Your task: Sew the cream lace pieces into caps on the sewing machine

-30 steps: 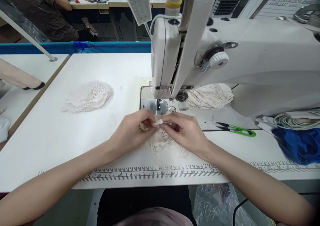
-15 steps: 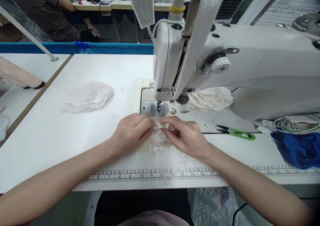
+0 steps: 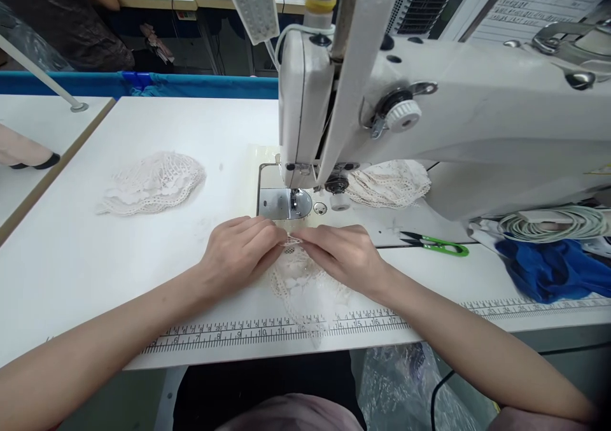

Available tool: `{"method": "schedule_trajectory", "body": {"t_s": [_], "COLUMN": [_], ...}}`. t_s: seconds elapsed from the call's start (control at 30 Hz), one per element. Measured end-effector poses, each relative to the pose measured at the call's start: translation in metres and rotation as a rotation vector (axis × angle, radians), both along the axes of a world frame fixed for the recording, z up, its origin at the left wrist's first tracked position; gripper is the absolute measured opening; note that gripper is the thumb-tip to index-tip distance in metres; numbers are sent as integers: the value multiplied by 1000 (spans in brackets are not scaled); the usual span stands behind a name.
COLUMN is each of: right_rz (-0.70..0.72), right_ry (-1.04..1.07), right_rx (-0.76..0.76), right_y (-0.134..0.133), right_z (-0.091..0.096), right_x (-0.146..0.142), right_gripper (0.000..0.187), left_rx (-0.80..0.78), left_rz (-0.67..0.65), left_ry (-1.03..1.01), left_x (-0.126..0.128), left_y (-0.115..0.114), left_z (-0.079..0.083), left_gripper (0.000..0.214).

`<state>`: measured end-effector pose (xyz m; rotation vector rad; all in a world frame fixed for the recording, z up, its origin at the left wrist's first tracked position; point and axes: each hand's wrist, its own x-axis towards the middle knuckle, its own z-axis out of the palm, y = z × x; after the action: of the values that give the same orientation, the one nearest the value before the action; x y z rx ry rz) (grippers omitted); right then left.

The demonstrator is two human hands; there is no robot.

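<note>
A piece of white lace (image 3: 296, 272) lies on the table in front of the sewing machine (image 3: 310, 113), trailing toward the printed ruler. My left hand (image 3: 243, 247) pinches its upper edge from the left. From the right, my right hand (image 3: 341, 253) pinches the same edge, the fingertips of both hands nearly meeting. Just beyond them is the machine's metal needle plate (image 3: 284, 204), with the presser foot above it. The fingertips partly hide the gripped edge.
More white lace lies in a pile (image 3: 153, 183) at left and another pile (image 3: 389, 184) under the machine arm. Green-handled snips (image 3: 436, 245) rest at right, near a blue cloth (image 3: 554, 268) and a coiled cable (image 3: 554, 223). Beyond the table is another person (image 3: 62, 23).
My right fingers have closed down flatter on the lace edge, and both hands have drawn closer together. The camera view has shifted, moving the scene slightly left.
</note>
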<state>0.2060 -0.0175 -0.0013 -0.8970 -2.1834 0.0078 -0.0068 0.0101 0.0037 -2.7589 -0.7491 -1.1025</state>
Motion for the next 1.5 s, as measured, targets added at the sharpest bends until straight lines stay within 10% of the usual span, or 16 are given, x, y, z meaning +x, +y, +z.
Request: {"method": "schedule_trajectory", "body": {"t_s": [0.4, 0.5, 0.63, 0.77, 0.97, 1.13, 1.37, 1.5], "right_rz": [117, 121, 156, 63, -175, -231, -220, -237], "right_ry": [-240, -161, -36, -110, -119, -210, -421, -450], "right_rx": [518, 236, -615, -881, -637, -462, 35, 56], "right_y": [-6, -13, -16, 1, 23, 27, 17, 10], "right_z": [20, 35, 67, 65, 12, 0, 3, 4], "right_x": [6, 10, 14, 8, -3, -2, 7, 4], "right_gripper": [4, 6, 11, 15, 16, 22, 18, 23], "left_rx": [-322, -694, -1268, -871, -244, 109, 44, -6], "left_rz": [-47, -83, -241, -100, 127, 59, 76, 106], "left_ry": [-156, -180, -52, 52, 133, 218, 324, 318], "left_x": [4, 4, 5, 6, 8, 7, 5, 8], "left_y": [-7, -10, -16, -14, -3, -8, -15, -6], "left_z": [2, 15, 32, 17, -11, -9, -7, -7], "left_gripper": [8, 8, 17, 21, 14, 13, 26, 24]}}
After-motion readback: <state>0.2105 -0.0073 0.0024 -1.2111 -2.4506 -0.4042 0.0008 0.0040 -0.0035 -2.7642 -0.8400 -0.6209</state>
